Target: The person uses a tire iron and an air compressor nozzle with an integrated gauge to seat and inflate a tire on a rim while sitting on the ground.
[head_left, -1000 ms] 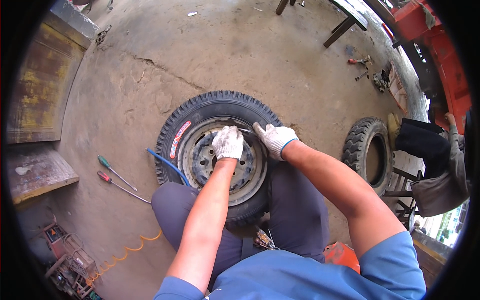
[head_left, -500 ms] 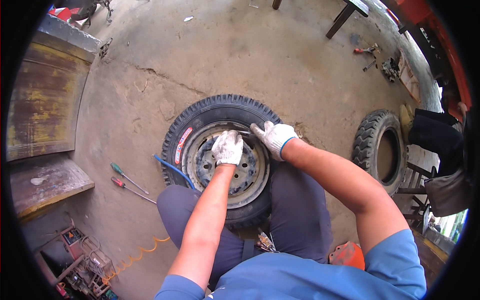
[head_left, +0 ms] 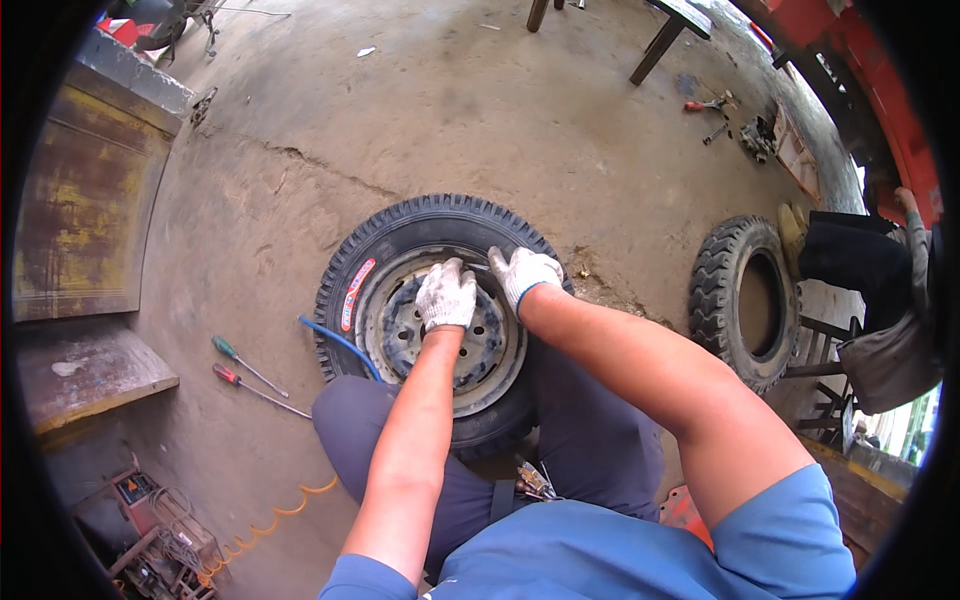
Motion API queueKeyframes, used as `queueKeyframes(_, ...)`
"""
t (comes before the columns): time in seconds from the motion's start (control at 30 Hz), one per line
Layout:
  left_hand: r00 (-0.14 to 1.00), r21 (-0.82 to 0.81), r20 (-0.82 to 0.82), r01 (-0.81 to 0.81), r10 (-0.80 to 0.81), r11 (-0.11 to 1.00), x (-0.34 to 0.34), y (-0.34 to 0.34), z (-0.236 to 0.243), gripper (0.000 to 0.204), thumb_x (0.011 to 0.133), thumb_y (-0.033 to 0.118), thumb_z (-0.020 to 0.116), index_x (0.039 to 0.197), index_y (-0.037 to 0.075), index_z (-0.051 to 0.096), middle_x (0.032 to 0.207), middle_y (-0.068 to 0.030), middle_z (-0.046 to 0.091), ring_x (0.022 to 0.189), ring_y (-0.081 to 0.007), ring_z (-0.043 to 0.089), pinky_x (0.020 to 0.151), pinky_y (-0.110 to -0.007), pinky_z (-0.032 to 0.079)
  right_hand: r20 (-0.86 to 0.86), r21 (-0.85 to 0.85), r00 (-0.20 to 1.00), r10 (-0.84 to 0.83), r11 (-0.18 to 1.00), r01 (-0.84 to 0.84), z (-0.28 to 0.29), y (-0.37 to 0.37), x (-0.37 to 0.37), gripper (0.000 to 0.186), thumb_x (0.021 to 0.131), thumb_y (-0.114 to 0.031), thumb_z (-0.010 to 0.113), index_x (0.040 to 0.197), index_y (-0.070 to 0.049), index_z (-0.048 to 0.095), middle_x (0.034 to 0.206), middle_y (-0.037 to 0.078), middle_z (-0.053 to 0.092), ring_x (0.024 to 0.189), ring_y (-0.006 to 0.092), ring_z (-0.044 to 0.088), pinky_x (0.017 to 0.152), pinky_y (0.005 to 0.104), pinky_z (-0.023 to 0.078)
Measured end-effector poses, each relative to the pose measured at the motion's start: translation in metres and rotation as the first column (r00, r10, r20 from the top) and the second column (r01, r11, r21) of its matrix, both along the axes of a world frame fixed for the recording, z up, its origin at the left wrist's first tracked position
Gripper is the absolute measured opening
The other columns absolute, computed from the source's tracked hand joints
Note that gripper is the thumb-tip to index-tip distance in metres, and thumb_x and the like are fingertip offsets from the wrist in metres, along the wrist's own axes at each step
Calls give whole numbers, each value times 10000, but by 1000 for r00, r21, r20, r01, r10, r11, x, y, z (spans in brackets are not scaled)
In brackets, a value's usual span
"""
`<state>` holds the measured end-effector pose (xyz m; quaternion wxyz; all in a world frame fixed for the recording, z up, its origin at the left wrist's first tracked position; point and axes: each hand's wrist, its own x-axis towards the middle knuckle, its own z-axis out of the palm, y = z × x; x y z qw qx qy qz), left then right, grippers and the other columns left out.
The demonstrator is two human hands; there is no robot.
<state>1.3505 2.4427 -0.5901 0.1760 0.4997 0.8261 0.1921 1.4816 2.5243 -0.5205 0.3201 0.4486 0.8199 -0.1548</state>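
Observation:
A black tire (head_left: 434, 215) with a red-and-white label lies around a dirty steel wheel rim (head_left: 398, 390) in front of my knees. My left hand (head_left: 447, 293), in a soiled white glove, is curled at the rim’s upper middle, its fingertips at the inner edge. Just right of it, my right hand (head_left: 525, 272), also gloved, has bent fingers at a thin metal piece between the two hands; what exactly each grips is unclear. A blue hose (head_left: 340, 337) rests against the tire’s left side. Two screwdrivers, green (head_left: 223, 346) and red (head_left: 227, 374), lie left of the wheel.
A second tire (head_left: 715, 290) is at right, beside a seated person (head_left: 855, 270) in dark trousers and red machinery (head_left: 905, 120). A wooden cabinet (head_left: 85, 200) and step (head_left: 95, 375) stand left, above equipment (head_left: 160, 530) with an orange coiled hose. Scattered tools (head_left: 710, 105) and a bench (head_left: 680, 15) are behind.
My right hand has shifted a little to the left along the upper rim, with my left hand close beside it. The camera view has shifted slightly.

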Motion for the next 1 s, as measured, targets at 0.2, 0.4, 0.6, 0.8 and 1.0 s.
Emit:
queueKeyframes(0.2,998,-7,-50,40,-40,999,-2,2,-9,234,919,290,633,1026,114,746,1026,-137,712,1000,-345,688,886,-468,548,17,16,999,-27,1000,27,0,-8,-4,562,1078,-225,402,1628,-273,300,1343,192,578,1160,382,660,711,586,573)
queueKeyframes(0.4,999,-20,-13,40,-40,999,-6,6,4,257,922,301,623,1058,110,727,1039,-148,707,1016,-353,686,895,-477,545,71,-34,994,-86,995,89,-11,-3,-4,744,1013,-266,549,1662,-296,187,1393,194,517,1146,389,651,606,525,554)
queueKeyframes(0.6,988,-2,-96,122,-122,992,-6,11,-11,231,933,302,615,1004,110,724,966,-136,696,916,-345,707,807,-474,565,-4,-6,999,-32,999,32,-15,-8,7,668,1046,-216,476,1656,-285,212,1398,192,536,1168,386,653,673,563,569)
queueKeyframes(0.8,959,19,-179,228,-221,973,-12,8,-21,245,947,328,603,908,101,686,906,-141,690,792,-338,712,708,-480,569,8,-16,992,-125,992,125,-19,-18,9,643,1050,-195,456,1649,-265,230,1380,203,553,1142,393,670,655,572,573)
queueKeyframes(1.0,980,6,-88,181,-180,983,-5,7,-2,219,928,288,639,1039,102,668,985,-153,679,922,-361,698,797,-499,556,-92,-43,986,-137,990,134,-31,-18,22,654,1043,-183,452,1652,-247,222,1381,207,558,1155,416,656,678,596,567)
